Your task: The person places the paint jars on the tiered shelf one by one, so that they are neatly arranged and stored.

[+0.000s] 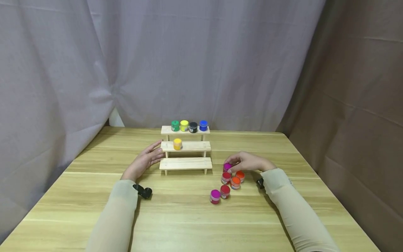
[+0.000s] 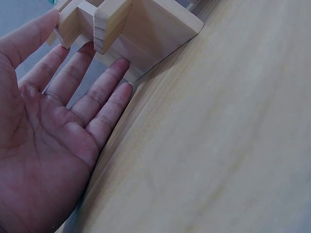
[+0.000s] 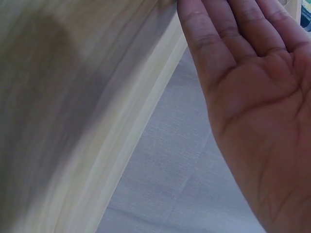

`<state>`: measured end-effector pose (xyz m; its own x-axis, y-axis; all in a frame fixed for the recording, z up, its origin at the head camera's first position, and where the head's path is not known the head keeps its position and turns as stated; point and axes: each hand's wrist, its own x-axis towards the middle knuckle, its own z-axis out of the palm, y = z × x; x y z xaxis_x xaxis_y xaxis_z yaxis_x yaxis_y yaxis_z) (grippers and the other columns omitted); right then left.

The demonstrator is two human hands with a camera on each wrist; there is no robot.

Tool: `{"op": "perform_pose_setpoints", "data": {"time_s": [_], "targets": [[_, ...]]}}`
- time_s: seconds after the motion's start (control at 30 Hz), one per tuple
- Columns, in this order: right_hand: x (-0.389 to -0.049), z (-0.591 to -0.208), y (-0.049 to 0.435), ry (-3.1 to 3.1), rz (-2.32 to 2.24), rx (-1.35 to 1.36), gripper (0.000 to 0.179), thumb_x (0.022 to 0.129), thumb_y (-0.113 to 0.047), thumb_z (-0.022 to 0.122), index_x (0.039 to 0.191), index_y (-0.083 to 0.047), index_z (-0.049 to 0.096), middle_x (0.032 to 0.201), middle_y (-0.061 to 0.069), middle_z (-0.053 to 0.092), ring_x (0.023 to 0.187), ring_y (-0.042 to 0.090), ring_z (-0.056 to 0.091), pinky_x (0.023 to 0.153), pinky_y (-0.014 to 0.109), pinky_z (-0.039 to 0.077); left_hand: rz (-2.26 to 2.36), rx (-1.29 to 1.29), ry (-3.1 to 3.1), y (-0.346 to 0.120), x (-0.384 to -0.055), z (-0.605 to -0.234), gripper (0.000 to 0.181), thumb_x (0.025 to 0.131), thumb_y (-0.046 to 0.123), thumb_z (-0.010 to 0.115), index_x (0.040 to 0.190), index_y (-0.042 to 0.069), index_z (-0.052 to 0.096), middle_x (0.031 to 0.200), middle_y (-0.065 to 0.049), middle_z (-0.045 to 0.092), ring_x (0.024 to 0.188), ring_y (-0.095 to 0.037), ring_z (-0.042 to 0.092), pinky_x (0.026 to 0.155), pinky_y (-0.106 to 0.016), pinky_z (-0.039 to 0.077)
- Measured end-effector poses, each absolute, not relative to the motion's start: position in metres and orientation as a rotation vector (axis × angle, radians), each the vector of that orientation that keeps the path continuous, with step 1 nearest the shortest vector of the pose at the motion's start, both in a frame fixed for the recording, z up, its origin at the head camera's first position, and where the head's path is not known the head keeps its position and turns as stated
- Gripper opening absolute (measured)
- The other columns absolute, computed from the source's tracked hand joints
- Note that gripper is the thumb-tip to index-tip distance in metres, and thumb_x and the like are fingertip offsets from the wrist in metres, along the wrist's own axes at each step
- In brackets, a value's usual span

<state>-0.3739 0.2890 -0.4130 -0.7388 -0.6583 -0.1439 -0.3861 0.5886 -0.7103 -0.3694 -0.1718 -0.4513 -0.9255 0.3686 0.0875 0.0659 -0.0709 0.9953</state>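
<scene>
A wooden three-step display stand (image 1: pixel 185 163) stands in the middle of the table. My left hand (image 1: pixel 145 160) is at its left end with fingers extended, and the left wrist view has the fingertips right at the stand's side (image 2: pixel 150 34). On the right, my right hand (image 1: pixel 248 162) holds a small magenta-lidded paint jar (image 1: pixel 227 167) between thumb and fingers, which partly cover it. Just in front are red paint jars (image 1: pixel 226 177) and orange paint jars (image 1: pixel 235 182). The right wrist view shows the right palm (image 3: pixel 262 116); its fingertips are cut off.
Green, yellow, black and blue jars (image 1: pixel 203 125) line the top step. A yellow-orange jar (image 1: pixel 177 144) sits left on the middle step. Nearer me stand another magenta jar (image 1: pixel 215 196) and a red one (image 1: pixel 225 191). Grey curtains (image 1: pixel 201 63) hang behind the table.
</scene>
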Motion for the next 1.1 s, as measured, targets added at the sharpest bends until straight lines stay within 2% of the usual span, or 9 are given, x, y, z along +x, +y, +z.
{"op": "perform_pose_setpoints", "data": {"time_s": [0.3, 0.63, 0.87, 1.1], "targets": [[-0.3747, -0.4089, 0.2888, 2.457, -0.942, -0.862, 0.033, 0.090, -0.026, 0.078, 0.119, -0.010, 0.072, 0.107, 0.001, 0.074, 0.099, 0.019, 0.067, 0.086, 0.033, 0.056, 2.089, 0.474, 1.999, -0.1711, -0.3697, -0.4488, 0.068, 0.104, 0.030, 0.057, 0.161, 0.017, 0.023, 0.158, -0.017, 0.035, 0.139, -0.035, 0.044, 0.116, -0.044, 0.037], [-0.3742, -0.4045, 0.2889, 2.505, -0.951, -0.860, 0.035, 0.090, -0.032, 0.078, 0.118, -0.012, 0.073, 0.106, -0.002, 0.074, 0.101, 0.018, 0.067, 0.088, 0.034, 0.057, 2.084, 0.460, 1.997, -0.1716, -0.3694, -0.4484, 0.068, 0.104, 0.029, 0.057, 0.161, 0.019, 0.024, 0.158, -0.016, 0.035, 0.139, -0.034, 0.044, 0.115, -0.042, 0.038], [-0.3741, -0.4083, 0.2851, 2.508, -0.951, -0.869, 0.034, 0.090, -0.030, 0.078, 0.117, -0.012, 0.073, 0.109, -0.001, 0.074, 0.104, 0.019, 0.067, 0.092, 0.035, 0.056, 2.090, 0.482, 2.002, -0.1707, -0.3698, -0.4510, 0.067, 0.105, 0.029, 0.055, 0.161, 0.016, 0.023, 0.157, -0.016, 0.037, 0.138, -0.035, 0.045, 0.116, -0.043, 0.037], [-0.3749, -0.4094, 0.2850, 2.519, -0.949, -0.876, 0.034, 0.090, -0.031, 0.078, 0.117, -0.011, 0.073, 0.107, 0.000, 0.074, 0.103, 0.019, 0.068, 0.092, 0.037, 0.056, 2.103, 0.496, 1.984, -0.1713, -0.3698, -0.4514, 0.066, 0.104, 0.029, 0.057, 0.161, 0.018, 0.025, 0.158, -0.015, 0.037, 0.138, -0.035, 0.045, 0.116, -0.043, 0.037]]}}
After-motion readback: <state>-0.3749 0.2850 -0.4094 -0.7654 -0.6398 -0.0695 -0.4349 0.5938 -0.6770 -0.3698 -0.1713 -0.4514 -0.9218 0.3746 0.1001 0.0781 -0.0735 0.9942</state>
